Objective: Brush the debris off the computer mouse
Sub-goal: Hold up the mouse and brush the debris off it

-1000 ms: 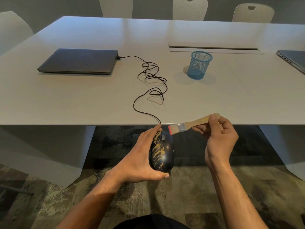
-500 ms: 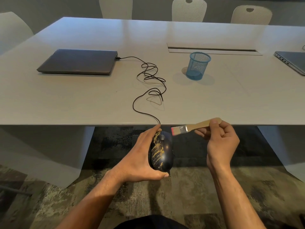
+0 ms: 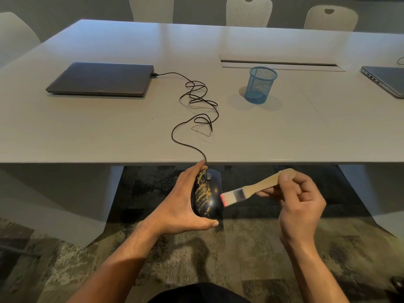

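A black computer mouse [image 3: 211, 193] streaked with yellow debris [image 3: 202, 193] is held off the table, just below its front edge. My left hand [image 3: 179, 204] grips it from the left side, fingers over the top end and thumb under the bottom end. My right hand [image 3: 299, 204] holds a small wooden brush [image 3: 253, 190] by the handle. The brush's pink-tipped bristles touch the right flank of the mouse. The mouse's black cable [image 3: 196, 106] runs up over the table edge in loose coils to a closed laptop [image 3: 100, 79].
A grey table [image 3: 109, 132] spans the view. A blue mesh pen cup [image 3: 261, 85] stands right of the cable. Another laptop [image 3: 387, 80] lies at the far right edge. A cable slot [image 3: 279, 63] sits behind the cup. White chairs [image 3: 249, 12] line the far side. Patterned carpet lies below.
My right hand has dropped and swung the brush down, from above the mouse's top end to its right side. My left hand and the mouse have stayed in place.
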The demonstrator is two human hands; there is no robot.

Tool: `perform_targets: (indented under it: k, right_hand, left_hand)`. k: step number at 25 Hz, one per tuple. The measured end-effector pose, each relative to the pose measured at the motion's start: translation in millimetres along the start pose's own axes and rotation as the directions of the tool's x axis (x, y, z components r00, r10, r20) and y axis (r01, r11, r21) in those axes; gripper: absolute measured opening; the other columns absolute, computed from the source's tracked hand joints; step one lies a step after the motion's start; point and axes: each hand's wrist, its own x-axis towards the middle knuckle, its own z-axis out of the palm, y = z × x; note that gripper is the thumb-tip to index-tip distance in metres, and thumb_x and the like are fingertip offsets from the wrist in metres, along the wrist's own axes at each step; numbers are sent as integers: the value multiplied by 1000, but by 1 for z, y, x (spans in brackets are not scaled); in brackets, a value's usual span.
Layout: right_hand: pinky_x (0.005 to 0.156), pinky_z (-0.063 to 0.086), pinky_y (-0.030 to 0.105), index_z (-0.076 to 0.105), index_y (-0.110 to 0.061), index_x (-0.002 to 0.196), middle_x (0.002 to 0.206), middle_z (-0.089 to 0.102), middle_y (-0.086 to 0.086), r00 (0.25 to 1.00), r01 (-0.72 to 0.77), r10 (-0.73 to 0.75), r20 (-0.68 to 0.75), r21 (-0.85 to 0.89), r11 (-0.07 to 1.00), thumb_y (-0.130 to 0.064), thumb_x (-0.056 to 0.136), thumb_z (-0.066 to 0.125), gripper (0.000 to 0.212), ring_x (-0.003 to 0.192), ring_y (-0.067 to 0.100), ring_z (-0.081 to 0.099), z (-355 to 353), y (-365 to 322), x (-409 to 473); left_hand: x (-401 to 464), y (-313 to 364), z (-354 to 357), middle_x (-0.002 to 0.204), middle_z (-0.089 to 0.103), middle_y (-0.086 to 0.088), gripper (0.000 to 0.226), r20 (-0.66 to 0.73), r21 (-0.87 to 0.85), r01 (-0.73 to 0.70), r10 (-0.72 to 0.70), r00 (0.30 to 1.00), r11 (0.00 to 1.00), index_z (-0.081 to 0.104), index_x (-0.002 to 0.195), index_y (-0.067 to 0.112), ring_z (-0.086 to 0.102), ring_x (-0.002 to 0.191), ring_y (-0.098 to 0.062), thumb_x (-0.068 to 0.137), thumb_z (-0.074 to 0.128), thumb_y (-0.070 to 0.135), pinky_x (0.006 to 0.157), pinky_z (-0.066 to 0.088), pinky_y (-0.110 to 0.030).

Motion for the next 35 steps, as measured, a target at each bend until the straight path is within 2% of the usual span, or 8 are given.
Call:
perform_targets:
  k: [2, 6, 10, 13, 15, 21, 30, 35]
  right_hand:
    - [61, 63, 29, 64, -7, 97, 74, 76, 4, 995, 16, -11, 104, -40, 999, -15, 92, 58, 11, 66, 19, 75, 2, -1, -10]
    - [63, 63, 29, 63, -8, 98, 74, 75, -2, 997, 65, -63, 54, -36, 997, -5, 96, 55, 9, 70, 15, 76, -6, -1, -4]
    - [63, 62, 26, 63, -7, 97, 76, 75, -3, 967, 87, -76, 245, -36, 996, -9, 90, 55, 11, 68, 14, 74, -4, -2, -13]
    - [64, 63, 29, 62, -10, 97, 79, 74, 1, 989, 65, -67, 132, 14, 998, -12, 92, 55, 8, 70, 16, 75, -6, 6, -3]
    - [62, 63, 29, 60, -14, 96, 75, 72, -2, 996, 26, -34, 79, 95, 995, -18, 92, 57, 7, 67, 14, 74, -11, 7, 8]
    - [56, 62, 30, 55, -5, 97, 74, 71, 10, 923, -269, 176, 341, 245, 932, -27, 82, 62, 28, 66, 25, 74, -10, 23, 12]
    - [60, 60, 25, 51, -15, 100, 70, 70, -4, 969, -242, 243, 41, 341, 908, -9, 106, 39, 14, 62, 11, 70, 22, 23, 47]
    - [53, 59, 23, 52, -10, 95, 66, 70, 4, 937, -337, 275, 214, 355, 872, -20, 93, 49, 11, 63, 18, 73, 9, 19, 35]
  left_hand:
    - [1, 0, 0, 141, 21, 23, 128, 1, -1, 1, -1, 1000, 1000, 2, 148, 43, 25, 135, 1, 56, 91, 35, 116, 28, -32]
    - [0, 0, -1, 142, 21, 24, 128, -8, 3, 0, 0, 1000, 1000, 3, 148, 42, 24, 136, 1, 56, 91, 37, 115, 28, -30]
    - [0, 0, -2, 145, 20, 22, 127, 3, 5, -5, 5, 1000, 1000, 3, 149, 40, 24, 138, -1, 56, 90, 40, 117, 27, -34]
    - [-1, 1, -3, 145, 20, 23, 128, -8, 0, -6, 6, 1000, 1000, 2, 149, 42, 24, 137, 1, 56, 91, 39, 116, 27, -31]
    - [-1, 1, -4, 145, 19, 23, 128, -10, -7, -1, 1, 1000, 1000, 2, 149, 43, 24, 136, 2, 56, 91, 39, 116, 27, -29]
    - [-1, 6, -6, 150, 20, 18, 128, -8, -38, -16, 16, 1000, 999, 3, 148, 47, 23, 138, 3, 55, 90, 38, 116, 27, -29]
    - [-7, 13, -8, 150, 20, 18, 128, 17, -22, -49, 49, 999, 999, 4, 148, 46, 24, 140, 0, 55, 92, 39, 117, 29, -35]
    - [-10, 9, -9, 149, 20, 18, 129, 9, -8, -37, 37, 999, 999, 3, 148, 44, 24, 139, 0, 55, 91, 40, 117, 30, -38]
